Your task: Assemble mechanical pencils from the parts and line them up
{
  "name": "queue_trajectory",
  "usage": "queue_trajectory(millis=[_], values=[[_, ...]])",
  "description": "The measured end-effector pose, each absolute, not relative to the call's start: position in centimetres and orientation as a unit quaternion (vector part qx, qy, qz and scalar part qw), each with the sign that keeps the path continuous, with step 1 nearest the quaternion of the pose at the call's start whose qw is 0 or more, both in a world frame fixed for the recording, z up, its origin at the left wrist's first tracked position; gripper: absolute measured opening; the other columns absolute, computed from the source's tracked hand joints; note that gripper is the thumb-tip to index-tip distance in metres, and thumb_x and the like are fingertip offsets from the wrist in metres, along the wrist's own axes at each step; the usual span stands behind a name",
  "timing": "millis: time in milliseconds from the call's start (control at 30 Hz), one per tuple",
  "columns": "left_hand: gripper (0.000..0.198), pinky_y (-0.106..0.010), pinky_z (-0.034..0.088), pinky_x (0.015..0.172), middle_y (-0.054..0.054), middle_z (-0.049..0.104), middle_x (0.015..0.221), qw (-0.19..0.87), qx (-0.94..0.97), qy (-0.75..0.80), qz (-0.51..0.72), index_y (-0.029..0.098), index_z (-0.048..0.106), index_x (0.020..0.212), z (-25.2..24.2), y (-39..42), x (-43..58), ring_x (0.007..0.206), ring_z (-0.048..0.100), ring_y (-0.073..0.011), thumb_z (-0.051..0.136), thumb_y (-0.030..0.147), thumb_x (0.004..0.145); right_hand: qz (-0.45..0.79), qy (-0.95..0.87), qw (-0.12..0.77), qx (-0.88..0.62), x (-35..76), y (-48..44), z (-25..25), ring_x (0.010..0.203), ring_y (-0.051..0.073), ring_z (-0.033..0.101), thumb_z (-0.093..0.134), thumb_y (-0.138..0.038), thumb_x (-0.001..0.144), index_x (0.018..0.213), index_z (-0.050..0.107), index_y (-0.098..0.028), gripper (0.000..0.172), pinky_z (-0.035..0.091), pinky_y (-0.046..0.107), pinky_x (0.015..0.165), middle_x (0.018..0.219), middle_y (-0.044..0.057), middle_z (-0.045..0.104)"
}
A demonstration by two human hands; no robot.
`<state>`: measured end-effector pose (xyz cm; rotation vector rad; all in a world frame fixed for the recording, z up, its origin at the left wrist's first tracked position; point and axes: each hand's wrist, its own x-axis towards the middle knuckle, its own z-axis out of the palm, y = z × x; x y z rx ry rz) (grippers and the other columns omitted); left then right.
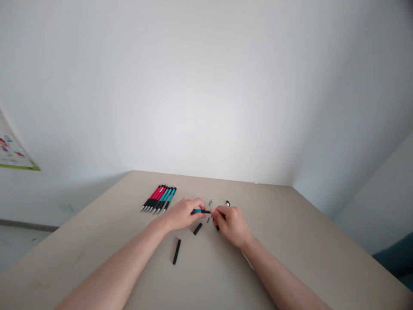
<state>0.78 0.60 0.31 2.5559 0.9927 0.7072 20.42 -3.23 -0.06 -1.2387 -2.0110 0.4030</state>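
My left hand (pixel 184 212) is closed around a teal and black pen (pixel 197 211), held roughly level above the table. At the pen's black right end, the fingertips of my right hand (pixel 231 224) are pinched together; the exact contact is too small to make out. Beneath the right fingers a black piece (pixel 216 225) shows partly. Between and just below my hands lie a short black tube (pixel 198 228) and a tiny grey part (pixel 208 220). A longer black tube (pixel 177 252) rests nearer to me.
Several pink and teal pens (pixel 158 199) lie in a row at the left. Small metal parts (pixel 210 202) and a black-and-white piece (pixel 228 203) lie beyond my hands. A white edge (pixel 248 260) shows beside my right forearm. The beige table (pixel 290 241) meets the wall.
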Motion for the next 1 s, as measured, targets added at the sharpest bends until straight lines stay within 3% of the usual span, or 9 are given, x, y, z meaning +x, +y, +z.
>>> queue_trajectory(millis=[167,400,600,733,867,1000], values=[[0.014,-0.02,0.041,0.067,0.002,0.067,0.079,0.136,0.901,0.333,0.242,0.021,0.061,0.091,0.5,0.6,0.8,0.069,0.059,-0.0109,0.054,0.032,0.088,0.148,-0.79,0.364,-0.471,20.4,-3.3,0.0,0.059,0.013,0.058,0.051,-0.025,0.085,0.079,0.064,-0.018,0.016,0.038,0.021,0.055,0.067,0.002,0.067],[0.018,-0.023,0.043,0.073,-0.003,0.066,0.086,0.114,0.915,0.297,0.246,0.018,0.063,0.093,0.9,0.5,0.7,0.079,0.06,-0.0143,0.047,0.027,0.09,0.123,-0.802,0.336,-0.479,20.6,-3.1,-0.1,0.049,0.012,0.052,0.041,-0.026,0.091,0.06,0.056,-0.018,0.035,0.035,0.021,0.051,0.055,0.002,0.06],[0.009,-0.028,0.044,0.08,-0.005,0.063,0.089,0.095,0.907,0.323,0.253,0.017,0.06,0.089,1.2,0.3,0.6,0.087,0.057,-0.0173,0.053,0.02,0.085,0.087,-0.807,0.321,-0.488,20.6,-3.0,-0.2,0.047,0.012,0.049,0.039,-0.029,0.092,0.058,0.054,-0.019,0.039,0.031,0.022,0.051,0.051,0.001,0.056],[0.014,-0.031,0.042,0.086,-0.006,0.065,0.094,0.079,0.917,0.294,0.257,0.017,0.062,0.093,1.4,0.4,0.6,0.092,0.057,-0.0182,0.049,0.018,0.087,0.077,-0.807,0.321,-0.49,20.5,-3.1,-0.1,0.05,0.013,0.052,0.039,-0.029,0.092,0.058,0.054,-0.019,0.038,0.031,0.023,0.052,0.053,0.002,0.058],[0.009,-0.033,0.041,0.086,-0.004,0.066,0.089,0.072,0.915,0.29,0.27,0.017,0.062,0.084,1.4,0.6,0.6,0.09,0.056,-0.0183,0.053,0.017,0.085,0.072,-0.808,0.313,-0.493,20.6,-3.1,-0.1,0.049,0.013,0.051,0.039,-0.03,0.093,0.058,0.053,-0.019,0.039,0.03,0.023,0.052,0.054,0.002,0.058],[0.007,-0.033,0.041,0.087,-0.004,0.066,0.093,0.076,0.916,0.298,0.258,0.018,0.061,0.088,1.6,0.6,0.6,0.092,0.055,-0.0191,0.056,0.018,0.084,0.068,-0.81,0.313,-0.492,20.5,-3.0,-0.2,0.049,0.012,0.05,0.038,-0.03,0.093,0.057,0.052,-0.019,0.039,0.029,0.023,0.051,0.054,0.002,0.058]])
